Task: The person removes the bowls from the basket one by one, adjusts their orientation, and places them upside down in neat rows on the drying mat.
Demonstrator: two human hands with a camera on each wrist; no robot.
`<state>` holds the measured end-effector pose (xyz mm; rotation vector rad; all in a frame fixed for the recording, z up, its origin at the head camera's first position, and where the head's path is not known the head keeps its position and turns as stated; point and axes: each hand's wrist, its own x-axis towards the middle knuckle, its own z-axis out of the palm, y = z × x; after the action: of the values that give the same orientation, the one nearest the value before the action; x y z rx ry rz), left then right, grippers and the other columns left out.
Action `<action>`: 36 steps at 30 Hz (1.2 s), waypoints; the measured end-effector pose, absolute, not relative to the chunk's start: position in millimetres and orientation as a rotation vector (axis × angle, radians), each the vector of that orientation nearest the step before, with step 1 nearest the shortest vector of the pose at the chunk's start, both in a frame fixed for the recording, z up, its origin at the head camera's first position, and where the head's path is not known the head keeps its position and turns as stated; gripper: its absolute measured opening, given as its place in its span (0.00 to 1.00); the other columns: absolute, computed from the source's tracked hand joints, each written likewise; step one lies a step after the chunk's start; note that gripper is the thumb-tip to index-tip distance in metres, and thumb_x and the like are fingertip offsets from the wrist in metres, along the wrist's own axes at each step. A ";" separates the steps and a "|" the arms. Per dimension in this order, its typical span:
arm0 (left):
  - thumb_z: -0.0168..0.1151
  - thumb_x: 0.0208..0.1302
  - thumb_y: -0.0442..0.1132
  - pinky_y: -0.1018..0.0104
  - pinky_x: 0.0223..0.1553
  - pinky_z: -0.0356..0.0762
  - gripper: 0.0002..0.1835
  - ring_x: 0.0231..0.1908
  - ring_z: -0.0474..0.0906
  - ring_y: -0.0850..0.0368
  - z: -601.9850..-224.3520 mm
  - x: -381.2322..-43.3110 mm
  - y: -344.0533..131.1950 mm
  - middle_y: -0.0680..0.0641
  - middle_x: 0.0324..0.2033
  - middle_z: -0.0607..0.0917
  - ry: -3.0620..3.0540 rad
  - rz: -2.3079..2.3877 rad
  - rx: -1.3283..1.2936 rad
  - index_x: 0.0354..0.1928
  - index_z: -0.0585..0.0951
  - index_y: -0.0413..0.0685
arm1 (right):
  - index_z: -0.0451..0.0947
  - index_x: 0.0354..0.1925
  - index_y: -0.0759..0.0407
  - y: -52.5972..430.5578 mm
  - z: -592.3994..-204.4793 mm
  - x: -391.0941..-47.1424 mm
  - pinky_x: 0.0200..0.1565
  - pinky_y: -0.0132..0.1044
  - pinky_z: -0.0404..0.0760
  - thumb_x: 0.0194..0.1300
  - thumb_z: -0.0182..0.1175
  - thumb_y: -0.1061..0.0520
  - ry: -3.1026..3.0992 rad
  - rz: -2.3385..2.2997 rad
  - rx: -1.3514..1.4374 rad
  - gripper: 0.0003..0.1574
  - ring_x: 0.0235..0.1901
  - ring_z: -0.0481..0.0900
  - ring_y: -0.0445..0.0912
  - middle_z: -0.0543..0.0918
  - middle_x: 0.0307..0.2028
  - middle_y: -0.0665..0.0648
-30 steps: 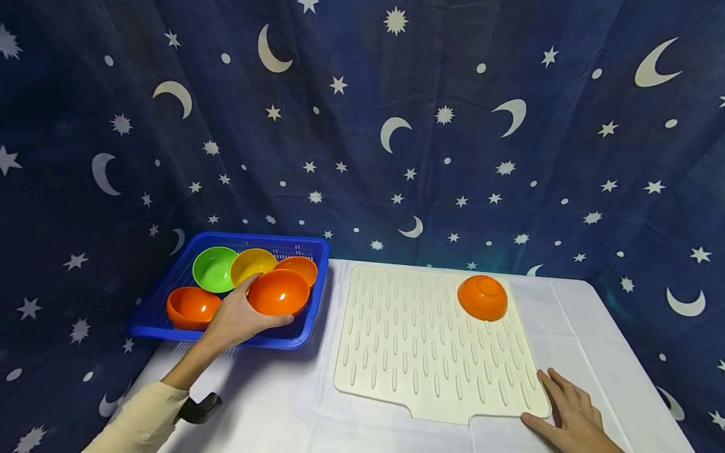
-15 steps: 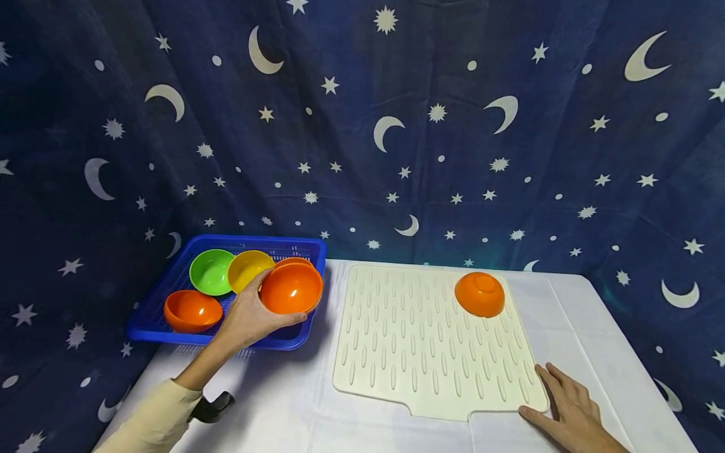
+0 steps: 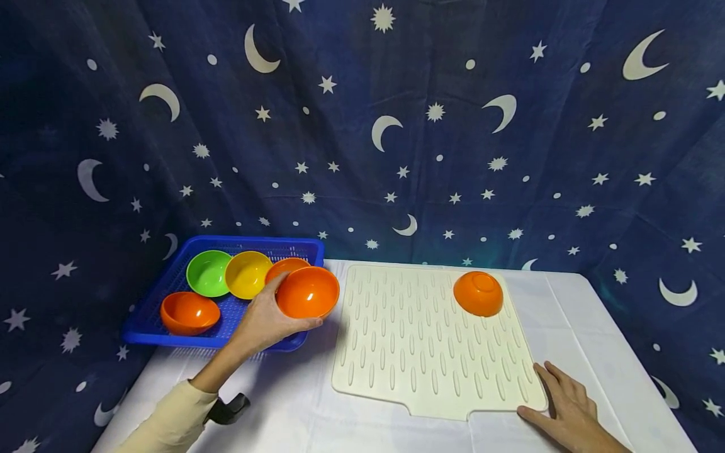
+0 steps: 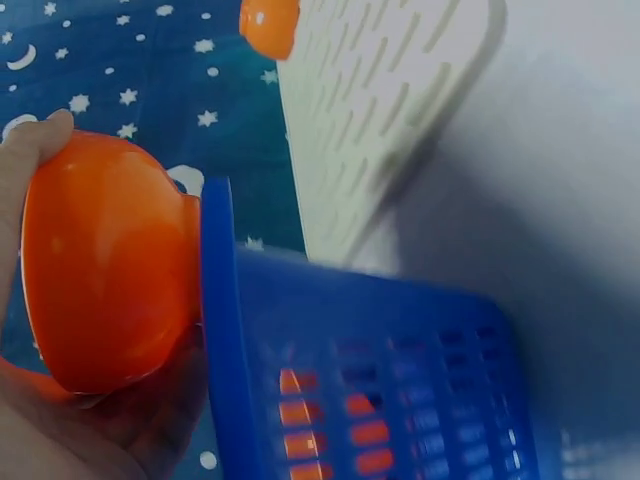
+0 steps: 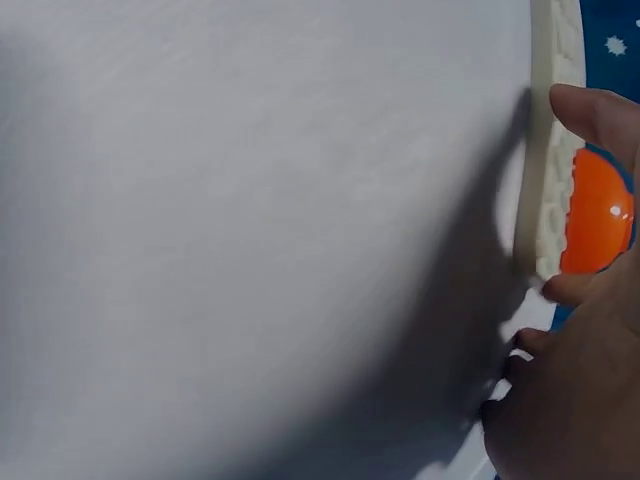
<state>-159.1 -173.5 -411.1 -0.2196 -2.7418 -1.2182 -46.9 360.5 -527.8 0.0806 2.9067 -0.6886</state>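
Observation:
My left hand (image 3: 270, 321) grips an orange bowl (image 3: 308, 292) by its side, thumb in front and fingers behind, over the right rim of the blue basket (image 3: 215, 341). In the left wrist view the held bowl (image 4: 110, 265) shows its rounded outside beside the basket rim. Inside the basket are a green bowl (image 3: 208, 274), a yellow bowl (image 3: 247, 277), an orange bowl (image 3: 189, 313) at the front left, and another orange bowl (image 3: 283, 267) partly hidden behind the held one. My right hand (image 3: 569, 406) rests with spread fingers at the near right corner of a cream drying mat (image 3: 419, 352).
An orange bowl (image 3: 478, 294) lies upside down at the mat's far right. A white cloth (image 3: 294, 402) covers the table. Behind and at the left hangs a dark blue curtain (image 3: 340, 233) with moons and stars.
My left hand has lifted the orange bowl from the basket's right part and moved it right, toward the mat. The right hand stays at the mat's corner. The head view shifts slightly.

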 end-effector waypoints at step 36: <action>0.87 0.37 0.51 0.56 0.50 0.82 0.60 0.51 0.81 0.44 -486.5 -170.8 -4.3 0.40 0.61 0.68 -2.579 -1.160 -0.597 0.71 0.63 0.39 | 0.36 0.79 0.65 171.7 -480.2 -131.7 0.54 0.53 0.73 0.77 0.53 0.45 2.325 -1.828 0.104 0.51 0.48 0.76 0.53 0.69 0.50 0.63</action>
<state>-170.8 -4.3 -486.5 -0.5973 -2.5793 -1.1603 -131.7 171.7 -480.2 0.1042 2.3252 -1.8277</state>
